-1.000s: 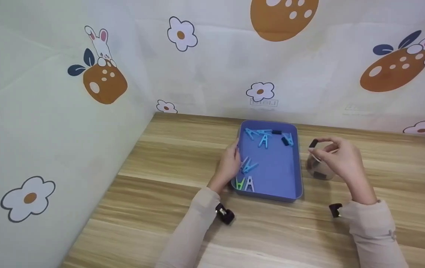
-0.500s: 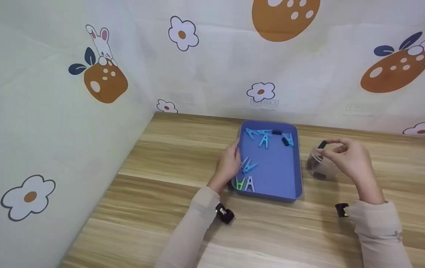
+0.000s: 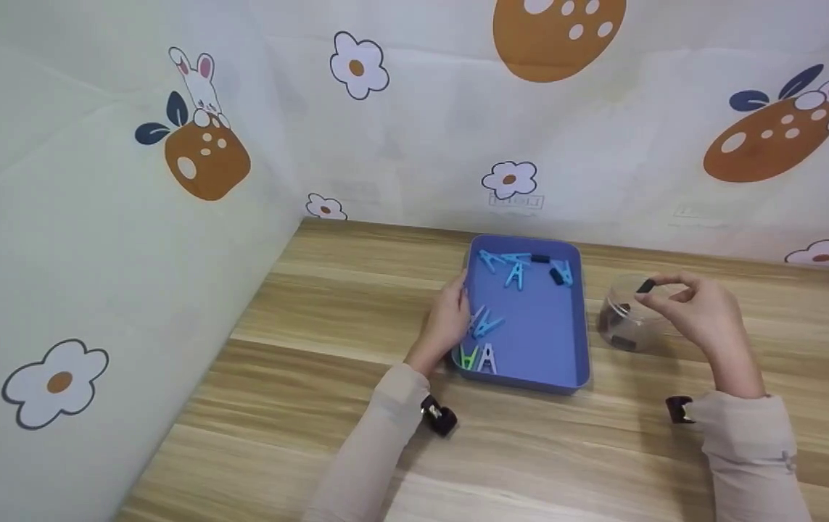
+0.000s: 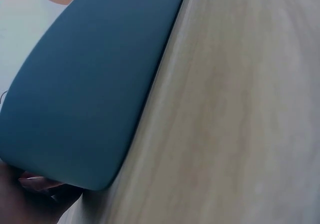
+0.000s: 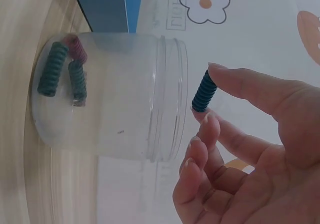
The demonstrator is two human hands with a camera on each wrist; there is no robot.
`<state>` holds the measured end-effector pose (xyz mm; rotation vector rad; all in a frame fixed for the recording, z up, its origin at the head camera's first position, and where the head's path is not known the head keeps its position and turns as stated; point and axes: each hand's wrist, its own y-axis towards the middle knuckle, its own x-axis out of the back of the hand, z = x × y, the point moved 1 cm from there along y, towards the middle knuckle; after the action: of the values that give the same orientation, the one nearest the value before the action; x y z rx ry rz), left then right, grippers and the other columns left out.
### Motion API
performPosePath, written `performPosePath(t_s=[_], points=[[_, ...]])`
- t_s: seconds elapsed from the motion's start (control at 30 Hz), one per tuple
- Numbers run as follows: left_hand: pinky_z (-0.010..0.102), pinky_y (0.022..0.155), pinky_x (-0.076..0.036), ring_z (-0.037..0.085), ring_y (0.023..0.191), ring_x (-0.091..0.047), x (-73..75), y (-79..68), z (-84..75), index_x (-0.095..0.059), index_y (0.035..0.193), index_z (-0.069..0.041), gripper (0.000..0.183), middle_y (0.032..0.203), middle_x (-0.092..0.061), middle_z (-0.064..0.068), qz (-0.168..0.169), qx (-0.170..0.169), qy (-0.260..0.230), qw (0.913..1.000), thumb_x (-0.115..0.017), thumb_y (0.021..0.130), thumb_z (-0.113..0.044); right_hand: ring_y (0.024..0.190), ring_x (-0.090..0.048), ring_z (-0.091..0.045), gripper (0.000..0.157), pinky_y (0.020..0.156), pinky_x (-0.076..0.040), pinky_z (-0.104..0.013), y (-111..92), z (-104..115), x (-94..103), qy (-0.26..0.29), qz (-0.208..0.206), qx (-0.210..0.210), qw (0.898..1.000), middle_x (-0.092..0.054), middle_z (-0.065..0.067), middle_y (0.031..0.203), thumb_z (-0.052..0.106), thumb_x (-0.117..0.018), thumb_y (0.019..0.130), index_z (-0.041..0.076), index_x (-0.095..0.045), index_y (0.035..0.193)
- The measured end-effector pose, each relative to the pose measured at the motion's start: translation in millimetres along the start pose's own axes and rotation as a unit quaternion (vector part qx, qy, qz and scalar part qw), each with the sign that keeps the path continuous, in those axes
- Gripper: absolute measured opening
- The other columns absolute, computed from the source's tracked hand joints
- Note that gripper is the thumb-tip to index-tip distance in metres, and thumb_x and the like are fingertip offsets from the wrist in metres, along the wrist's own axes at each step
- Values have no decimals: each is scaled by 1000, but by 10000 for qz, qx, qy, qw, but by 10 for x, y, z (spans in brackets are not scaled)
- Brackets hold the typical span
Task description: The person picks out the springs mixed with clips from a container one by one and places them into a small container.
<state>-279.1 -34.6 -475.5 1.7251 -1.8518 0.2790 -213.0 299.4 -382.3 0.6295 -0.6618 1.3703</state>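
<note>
Here you go: right hand (image 3: 704, 312) shifted rightward over clear jar (image 5: 125, 93) since second ago. Fingers (image 5: 240, 140) narrow, pinching dark green ribbed piece (image 5: 205, 91) by its ends, just off jar's mouth. Three ribbed pieces (image 5: 52, 69) inside jar. Your left hand (image 3: 447, 319), unmoved, holds blue tray (image 3: 537, 326) with clothespins (image 3: 516, 274) on surface (image 3: 298, 312). Wall lettering (image 3: 516, 202) too blurred to read.

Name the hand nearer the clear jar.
Right. The right hand pinches a ribbed piece just above the jar; the left hand holds the blue tray on the side away from it.
</note>
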Motion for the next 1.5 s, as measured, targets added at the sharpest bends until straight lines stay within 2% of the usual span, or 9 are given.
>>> performPosePath(t_s=[0.2,0.47,0.6,0.73,0.87,1.2,1.4,1.5], points=[[48,122,-42,39,144,-52,1,-8,-4,-46,155,6,45,153,-53,27,36,79,-12,10000,-41,111,-4,76,-60,-12,57,58,-48,-29,6,-73,12,2,25,-6,10000,-74,-24,102,35,-71,99,-8,-64,136],[49,123,-40,42,145,-49,-2,-2,-8,-47,151,12,45,153,-52,31,9,-58,-78,10000,-40,109,1,74,-58,-12,59,58,-45,-28,28,-134,24,-31,126,-170,9998,-76,-16,94,36,-73,98,-9,-63,135],[48,123,-39,39,147,-48,-1,-4,-17,-46,154,8,46,156,-50,27,80,139,-49,9999,-40,110,-3,78,-59,-16,59,61,-46,-29,42,-159,19,-72,214,-190,9996,-73,-23,103,36,-73,98,-9,-63,135],[47,122,-41,36,146,-49,2,-9,-29,-45,156,5,46,157,-50,24,124,269,-23,9996,-40,111,-5,92,-62,-30,60,66,-46,-30,51,-186,13,-111,285,-229,9993,-66,-35,119,38,-72,99,-9,-62,136],[47,122,-41,37,146,-49,3,-13,-36,-45,156,6,46,156,-51,25,99,218,-66,9997,-40,111,-4,105,-62,-42,62,70,-45,-30,55,-205,6,-124,357,-275,9989,-61,-40,129,39,-71,99,-9,-61,137],[48,123,-40,39,146,-49,-3,-10,-17,-47,155,5,46,155,-51,27,90,261,-15,9996,-41,111,-4,107,-61,-44,64,72,-45,-32,54,-209,8,-183,496,-346,9980,-59,-41,130,39,-68,101,-10,-57,140],[49,123,-40,41,145,-49,0,-9,-20,-46,153,10,45,153,-52,31,5,-56,-87,9999,-40,110,0,101,-63,-40,61,69,-45,-30,57,-203,-4,-264,367,-207,9988,-62,-41,127,37,-70,101,-10,-60,138],[48,123,-39,41,146,-49,3,-14,-24,-45,153,11,45,154,-51,31,25,-88,-125,9999,-39,110,0,107,-64,-45,58,70,-45,-29,54,-203,-4,-282,335,-120,9990,-60,-42,130,34,-69,101,-10,-60,138]])
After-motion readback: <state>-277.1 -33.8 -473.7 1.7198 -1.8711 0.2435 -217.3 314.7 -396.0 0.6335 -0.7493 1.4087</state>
